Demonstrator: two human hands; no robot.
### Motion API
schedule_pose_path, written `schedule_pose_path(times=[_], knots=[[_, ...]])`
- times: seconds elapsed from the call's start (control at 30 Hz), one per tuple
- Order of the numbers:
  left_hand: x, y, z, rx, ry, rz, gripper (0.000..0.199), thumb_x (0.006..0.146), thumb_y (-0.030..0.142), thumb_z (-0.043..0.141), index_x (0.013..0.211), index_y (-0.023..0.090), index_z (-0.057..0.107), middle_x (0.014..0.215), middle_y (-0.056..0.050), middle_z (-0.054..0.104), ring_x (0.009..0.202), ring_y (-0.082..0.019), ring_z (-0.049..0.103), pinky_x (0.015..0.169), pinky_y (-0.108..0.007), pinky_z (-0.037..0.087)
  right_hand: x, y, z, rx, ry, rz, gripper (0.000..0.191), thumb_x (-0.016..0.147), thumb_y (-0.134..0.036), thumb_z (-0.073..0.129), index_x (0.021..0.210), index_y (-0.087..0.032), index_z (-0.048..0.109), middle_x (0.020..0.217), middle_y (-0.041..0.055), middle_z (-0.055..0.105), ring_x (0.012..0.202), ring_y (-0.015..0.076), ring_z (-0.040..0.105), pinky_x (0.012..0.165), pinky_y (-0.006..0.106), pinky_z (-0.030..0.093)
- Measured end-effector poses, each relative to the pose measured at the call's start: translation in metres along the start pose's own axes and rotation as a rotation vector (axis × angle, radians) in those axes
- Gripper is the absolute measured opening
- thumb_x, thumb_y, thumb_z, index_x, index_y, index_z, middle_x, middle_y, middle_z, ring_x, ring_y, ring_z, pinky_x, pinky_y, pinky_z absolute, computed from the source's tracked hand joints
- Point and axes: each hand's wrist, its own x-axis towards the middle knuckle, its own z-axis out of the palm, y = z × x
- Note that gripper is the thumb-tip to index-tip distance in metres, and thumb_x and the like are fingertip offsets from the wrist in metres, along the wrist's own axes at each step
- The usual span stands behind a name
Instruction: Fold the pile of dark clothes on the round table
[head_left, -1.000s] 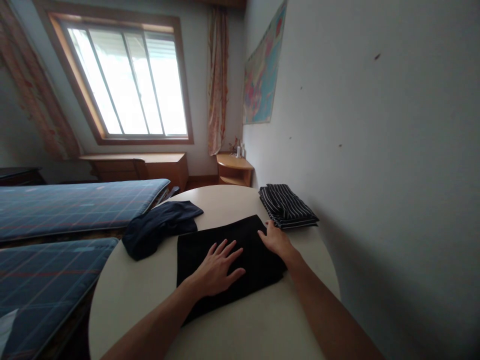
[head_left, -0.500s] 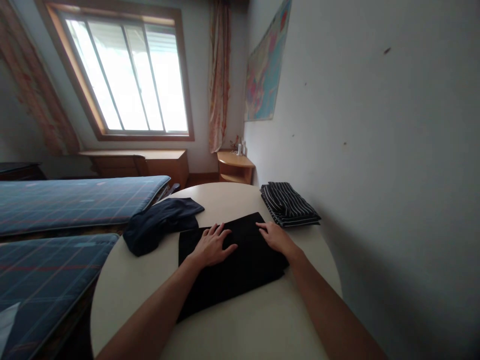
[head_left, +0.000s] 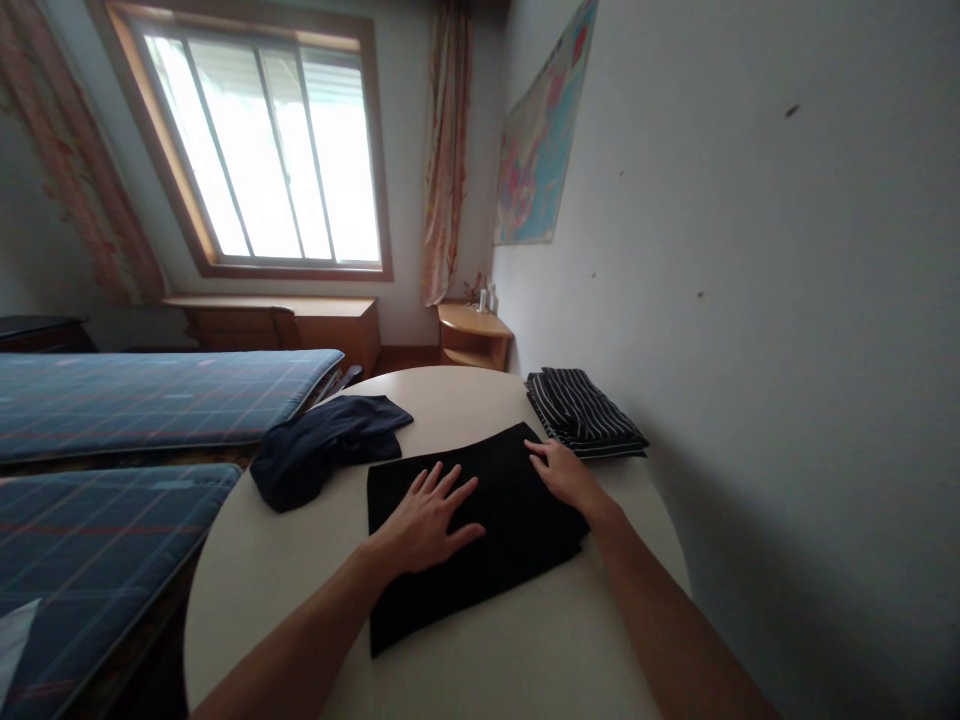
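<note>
A black folded garment (head_left: 495, 540) lies flat on the round, pale table (head_left: 480, 660); its exact kind does not show. My left hand (head_left: 426, 522) rests on its left half, palm down with the fingers spread. Over the garment's upper right part, my right hand (head_left: 564, 474) touches the cloth with index finger stretched out and the other fingers partly curled. Just beyond my right hand sits a folded black-and-white striped cloth (head_left: 583, 410). A crumpled dark navy garment (head_left: 319, 450) lies at the table's left edge.
Two beds with blue plaid mattresses (head_left: 150, 400) stand to the left of the table. The bare wall (head_left: 787, 400) runs close along the right side. A wooden corner shelf (head_left: 474, 320) and a desk (head_left: 337, 312) stand at the back beneath the window (head_left: 262, 150).
My left hand has slid slightly toward me over the black garment, its fingers spread wider. The garment has shifted a little to the right, and the view has moved slightly.
</note>
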Motion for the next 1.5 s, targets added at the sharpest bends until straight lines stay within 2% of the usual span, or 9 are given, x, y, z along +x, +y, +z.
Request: schedule_pose_path(times=[0.13,0.27,0.37,0.57,0.77,0.93,1.1,1.33,1.5], knots=[[0.005,-0.037,-0.007,0.013,0.087,-0.169,0.061,0.097,0.058,0.036,0.149,0.028,0.040,0.153,-0.006,0.043,0.145,-0.033,0.028,0.118,-0.054,0.019,0.002,-0.001,-0.014,-0.036,0.036,-0.011,0.042,0.095,-0.021,0.048,0.133,-0.011,0.060,0.118,0.0156,0.064,0.108,0.0223,0.062,0.100,0.029,0.041],[0.006,-0.065,-0.009,0.001,0.121,-0.197,0.048,0.094,0.045,0.049,0.140,0.032,0.052,0.149,-0.003,0.048,0.142,-0.032,0.034,0.117,-0.056,0.019,0.005,-0.013,-0.034,-0.092,0.034,-0.022,0.041,0.096,-0.021,0.047,0.134,-0.012,0.060,0.117,0.0147,0.064,0.107,0.0217,0.062,0.098,0.028,0.042],[0.007,-0.075,-0.011,-0.060,0.128,-0.201,0.041,0.090,0.039,0.054,0.128,0.028,0.064,0.146,-0.006,0.051,0.137,-0.031,0.043,0.116,-0.050,0.027,0.008,-0.031,-0.049,-0.141,0.028,-0.051,0.041,0.096,-0.023,0.048,0.134,-0.013,0.060,0.120,0.0142,0.063,0.107,0.0216,0.063,0.097,0.028,0.043],[0.008,-0.098,-0.014,-0.286,0.214,-0.171,0.035,0.085,0.036,0.057,0.113,0.023,0.072,0.127,-0.007,0.066,0.119,-0.026,0.060,0.107,-0.036,0.042,0.012,-0.088,-0.073,-0.287,0.000,-0.160,0.038,0.096,-0.024,0.048,0.131,-0.019,0.063,0.121,0.0124,0.063,0.105,0.0215,0.064,0.095,0.030,0.045],[0.006,-0.126,-0.017,-0.437,0.387,-0.480,0.027,0.076,0.025,0.065,0.102,0.020,0.073,0.100,-0.006,0.074,0.091,-0.023,0.069,0.086,-0.032,0.052,0.004,-0.161,-0.078,-0.401,-0.118,-0.232,0.034,0.096,-0.028,0.048,0.125,-0.021,0.064,0.122,0.0139,0.060,0.100,0.0233,0.065,0.087,0.033,0.049],[0.004,-0.139,-0.014,-0.563,0.390,-0.612,0.026,0.069,0.019,0.072,0.095,0.015,0.070,0.086,-0.006,0.075,0.077,-0.020,0.069,0.066,-0.026,0.053,-0.004,-0.211,-0.065,-0.373,-0.231,-0.311,0.030,0.093,-0.025,0.053,0.119,-0.016,0.066,0.122,0.0177,0.060,0.102,0.0263,0.065,0.087,0.037,0.051],[0.002,-0.140,-0.015,-0.608,0.374,-0.644,0.027,0.067,0.026,0.076,0.090,0.014,0.069,0.080,-0.005,0.074,0.067,-0.018,0.068,0.055,-0.023,0.050,-0.014,-0.238,-0.027,-0.275,-0.318,-0.351,0.032,0.090,-0.022,0.055,0.117,-0.009,0.066,0.127,0.0260,0.055,0.102,0.0326,0.066,0.084,0.042,0.053],[0.002,-0.140,-0.016,-0.571,0.383,-0.674,0.020,0.071,0.014,0.067,0.091,0.015,0.067,0.083,-0.005,0.075,0.074,-0.017,0.069,0.062,-0.022,0.050,-0.035,-0.249,0.028,-0.247,-0.409,-0.363,0.040,0.080,-0.020,0.065,0.119,-0.013,0.062,0.123,0.0233,0.058,0.097,0.0320,0.068,0.076,0.042,0.057],[0.003,-0.137,-0.020,-0.523,0.378,-0.709,0.023,0.080,0.013,0.053,0.100,0.016,0.063,0.090,-0.004,0.076,0.067,-0.014,0.068,0.063,-0.023,0.049,-0.036,-0.235,0.029,-0.147,-0.366,-0.399,0.051,0.089,-0.042,0.055,0.134,-0.018,0.053,0.119,0.0196,0.064,0.101,0.0348,0.067,0.080,0.048,0.054]])
